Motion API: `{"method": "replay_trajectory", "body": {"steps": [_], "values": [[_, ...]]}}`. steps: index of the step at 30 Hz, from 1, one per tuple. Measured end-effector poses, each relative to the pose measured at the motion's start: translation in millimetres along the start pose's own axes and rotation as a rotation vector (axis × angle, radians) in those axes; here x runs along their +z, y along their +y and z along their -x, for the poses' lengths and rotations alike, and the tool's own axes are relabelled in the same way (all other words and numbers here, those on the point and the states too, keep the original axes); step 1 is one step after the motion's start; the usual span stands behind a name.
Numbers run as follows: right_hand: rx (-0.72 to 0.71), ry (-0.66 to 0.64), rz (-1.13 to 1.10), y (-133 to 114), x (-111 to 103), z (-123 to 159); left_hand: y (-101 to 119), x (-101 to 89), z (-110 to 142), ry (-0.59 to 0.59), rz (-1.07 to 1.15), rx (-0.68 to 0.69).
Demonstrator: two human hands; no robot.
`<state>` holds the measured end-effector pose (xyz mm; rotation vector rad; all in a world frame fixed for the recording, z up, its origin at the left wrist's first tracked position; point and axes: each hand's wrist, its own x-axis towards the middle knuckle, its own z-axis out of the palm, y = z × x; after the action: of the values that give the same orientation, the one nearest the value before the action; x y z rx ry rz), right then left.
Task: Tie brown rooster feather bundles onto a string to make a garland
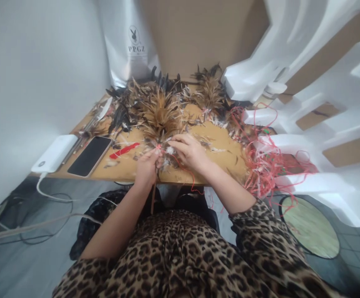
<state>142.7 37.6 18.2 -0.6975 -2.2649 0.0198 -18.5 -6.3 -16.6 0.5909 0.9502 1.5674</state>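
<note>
My left hand [148,166] is closed round the base of a bunch of brown feathers [160,111], which fans out away from me. A thin brown stem or strip [153,199] hangs below that hand. Red string [158,146] is wound at the base of the bunch, and a loose length [192,176] trails over the table edge. Just to the right, my right hand [189,150] has thumb and fingers pinched together beside the base. What lies between those fingertips is too small to make out, perhaps a feather. White fluff [169,150] shows between the hands.
Feather piles [130,93] and another feather bunch [210,93] lie at the back. A phone [90,156], a white power bank [54,153] and a red strip [124,150] are on the left. Tangled red string [265,169] and white foam pieces [294,142] crowd the right edge.
</note>
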Motion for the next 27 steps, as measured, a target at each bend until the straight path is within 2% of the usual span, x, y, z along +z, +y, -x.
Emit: {"method": "replay_trajectory", "body": {"steps": [8, 16, 23, 25, 27], "values": [[-0.119, -0.099, 0.072, -6.1, 12.2, -13.7, -1.2, 1.4, 3.0, 0.045, 0.014, 0.003], [-0.203, -0.023, 0.038, 0.9, 27.0, -15.3, 0.0, 1.8, 6.1, -0.033, -0.024, 0.049], [-0.150, -0.019, -0.057, -0.7, 32.7, -13.5, -6.5, -2.6, 5.6, -0.061, -0.066, 0.089], [-0.108, 0.020, -0.105, -3.2, 32.2, -10.2, -6.1, -2.9, 5.6, -0.049, -0.072, 0.094], [-0.028, 0.116, -0.158, -8.3, 31.4, -4.9, -4.4, -3.3, 5.3, -0.035, -0.076, 0.096]]}}
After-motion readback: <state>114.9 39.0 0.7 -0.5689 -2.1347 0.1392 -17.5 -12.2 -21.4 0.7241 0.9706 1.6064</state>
